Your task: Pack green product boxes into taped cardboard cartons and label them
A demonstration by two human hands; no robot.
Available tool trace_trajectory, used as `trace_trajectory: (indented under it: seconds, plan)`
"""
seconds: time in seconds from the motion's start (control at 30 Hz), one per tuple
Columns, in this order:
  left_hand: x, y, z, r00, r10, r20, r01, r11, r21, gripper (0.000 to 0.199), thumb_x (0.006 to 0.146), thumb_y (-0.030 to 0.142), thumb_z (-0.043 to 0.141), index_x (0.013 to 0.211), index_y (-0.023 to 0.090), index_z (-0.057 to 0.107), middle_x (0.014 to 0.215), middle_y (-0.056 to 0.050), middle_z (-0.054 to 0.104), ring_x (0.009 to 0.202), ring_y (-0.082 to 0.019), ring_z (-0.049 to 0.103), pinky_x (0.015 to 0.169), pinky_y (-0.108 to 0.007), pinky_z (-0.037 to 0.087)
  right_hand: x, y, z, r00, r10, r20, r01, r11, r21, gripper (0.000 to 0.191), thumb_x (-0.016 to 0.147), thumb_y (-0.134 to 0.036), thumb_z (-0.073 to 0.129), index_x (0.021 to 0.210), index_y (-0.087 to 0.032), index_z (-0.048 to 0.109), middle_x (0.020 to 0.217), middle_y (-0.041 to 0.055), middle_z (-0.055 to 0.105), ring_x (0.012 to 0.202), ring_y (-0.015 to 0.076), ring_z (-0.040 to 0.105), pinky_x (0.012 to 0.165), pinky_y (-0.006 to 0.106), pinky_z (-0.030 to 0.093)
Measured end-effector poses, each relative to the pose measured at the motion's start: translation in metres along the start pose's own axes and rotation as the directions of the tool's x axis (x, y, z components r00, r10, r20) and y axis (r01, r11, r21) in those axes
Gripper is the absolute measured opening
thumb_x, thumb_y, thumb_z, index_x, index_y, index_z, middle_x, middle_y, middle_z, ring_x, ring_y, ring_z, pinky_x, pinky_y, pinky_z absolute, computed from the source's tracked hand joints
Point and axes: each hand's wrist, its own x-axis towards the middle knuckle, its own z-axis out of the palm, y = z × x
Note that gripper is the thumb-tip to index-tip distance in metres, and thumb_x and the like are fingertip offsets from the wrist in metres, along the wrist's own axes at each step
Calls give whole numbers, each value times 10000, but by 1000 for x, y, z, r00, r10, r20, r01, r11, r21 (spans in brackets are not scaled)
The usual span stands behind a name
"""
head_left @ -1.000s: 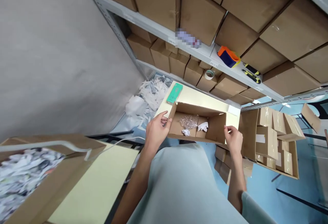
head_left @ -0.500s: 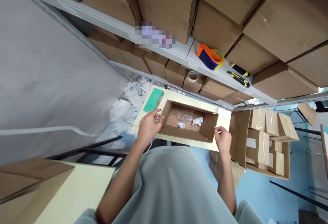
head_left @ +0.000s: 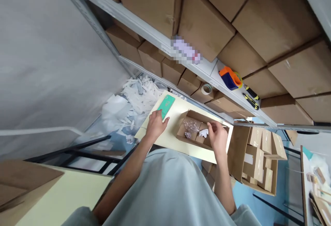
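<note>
An uncapped cardboard box (head_left: 193, 142) sits on the cream tabletop (head_left: 173, 129). Inside it lie clear bubble wrap (head_left: 191, 126), a crumpled white paper (head_left: 203, 133) and a smaller crumpled ball (head_left: 187, 135). My left hand (head_left: 156, 125) has its fingers apart, with fingertips at the near end of a flat green box (head_left: 167, 105) left of the carton. Over the carton's right end is my right hand (head_left: 218, 137), fingers bent together. Whatever it may pinch is hidden, and it covers part of that end.
Shelves with brown boxes (head_left: 204, 22) rise ahead, holding an orange-and-blue tape dispenser (head_left: 230, 78), yellow-black cutters (head_left: 250, 100) and a tape roll (head_left: 206, 89). White paper scraps (head_left: 139, 95) heap at left. A large carton (head_left: 236, 150) of small boxes stands at right.
My left hand has left the carton's left edge and reached the green box. My right hand has shifted inward from the carton's right edge. The view has turned.
</note>
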Motion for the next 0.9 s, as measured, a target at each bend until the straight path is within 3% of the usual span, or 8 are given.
trace_trajectory:
  seconds: [0.07,0.17,0.3,0.43,0.6,0.67,0.83,0.9]
  plan:
    - [9,-14,11,997,-75,28,74,997,13,672,977,356,654,1538,16,512,1488,-320,600,1425,-436,581,1216,-527,461,22,-48,22,988,-121,97,129,989,-76,376,1108,-487,551,1227,-193,753,1074,101,829,889,239,777,820,327,557]
    - [21,-25,27,975,-211,75,211,977,10,842,964,351,714,1631,-34,373,1598,-371,485,1488,-466,524,1207,-514,461,63,-115,66,920,-245,307,317,924,-212,304,1114,-340,589,1359,-199,701,1290,125,779,1086,257,780,920,346,579]
    - [34,-26,45,931,-324,168,329,944,-1,944,948,317,752,1682,-27,270,1642,-389,425,1528,-486,468,1135,-513,510,113,-182,124,824,-161,543,428,804,-412,541,1046,-216,706,1567,-194,564,1512,190,663,1352,334,697,1082,419,564]
    - [45,-28,53,909,-368,196,385,921,-53,837,931,191,708,1652,8,325,1544,-338,545,1462,-450,530,1089,-500,529,122,-210,152,772,-85,630,459,760,-460,588,1071,-242,680,1627,-174,501,1551,215,635,1406,353,665,1149,461,543]
    - [44,-41,43,888,-409,212,441,888,-130,583,900,185,727,1442,55,558,1382,-279,685,1291,-416,665,982,-455,564,94,-200,143,789,-153,595,462,786,-410,594,1094,-229,620,1662,-157,462,1547,209,642,1418,331,654,1177,464,535]
    - [38,-48,30,906,-361,222,400,900,-170,553,879,227,777,1383,81,603,1300,-233,741,1211,-387,713,959,-423,570,84,-190,130,813,-169,557,440,805,-398,626,1075,-198,627,1673,-157,449,1567,218,626,1434,331,642,1187,474,531]
    - [12,-45,-27,996,-71,59,86,951,-296,652,817,211,793,1435,204,586,1379,-130,726,1313,-330,679,1093,-407,557,59,-159,79,887,-292,359,405,866,-294,736,1035,-140,584,1734,-202,362,1658,200,539,1511,334,572,1217,491,517]
    - [3,-30,-59,993,106,-48,-115,950,-289,661,802,173,759,1438,248,595,1374,-105,711,1301,-325,676,1120,-429,559,43,-146,51,899,-354,259,413,882,-229,794,1032,-133,545,1772,-249,282,1692,176,496,1538,320,543,1211,480,529]
